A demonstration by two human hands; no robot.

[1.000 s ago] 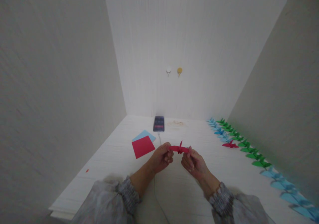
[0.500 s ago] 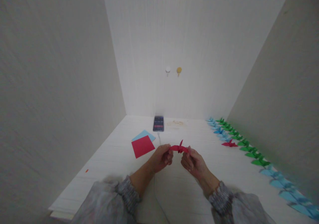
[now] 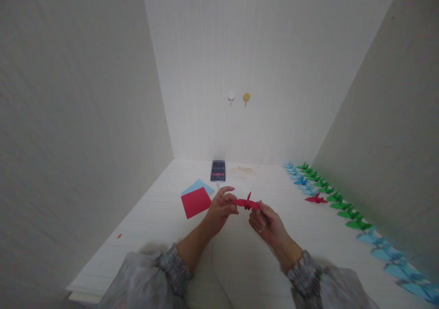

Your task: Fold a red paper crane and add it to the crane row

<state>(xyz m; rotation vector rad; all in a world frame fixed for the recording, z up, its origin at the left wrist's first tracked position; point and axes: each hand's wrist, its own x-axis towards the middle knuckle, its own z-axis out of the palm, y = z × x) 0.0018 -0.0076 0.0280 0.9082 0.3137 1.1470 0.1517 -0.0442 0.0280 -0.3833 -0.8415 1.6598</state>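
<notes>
1. Pinching the right end of a red paper crane (image 3: 247, 203), my right hand (image 3: 269, 224) keeps its thumb and finger in a narrow grip, the other fingers curled below.
2. My left hand (image 3: 218, 213) is what has just changed: 0.5 seconds ago it was closed on the crane's left end, and now its fingers are uncurled and moderately spread, the upper ones lifted. The left tip lies among them; I cannot tell whether any fingertip touches it.
3. For the paper work, I judge that my right grip now does most of the holding. The crane is up between my 2 hands over the white table (image 3: 240, 263), its thin point upright.
4. Just beyond my left wrist, a red sheet (image 3: 195, 203) overlaps a blue sheet (image 3: 199, 185).
5. Off to my right, a second red crane (image 3: 316, 199) sits beside green cranes (image 3: 356, 225) and blue cranes (image 3: 302, 181) set in rows.
6. Farther back, a phone (image 3: 218, 170) lies near the wall (image 3: 274, 116), which bears 2 hooks, a white hook (image 3: 231, 97) and a yellow hook (image 3: 246, 97).
</notes>
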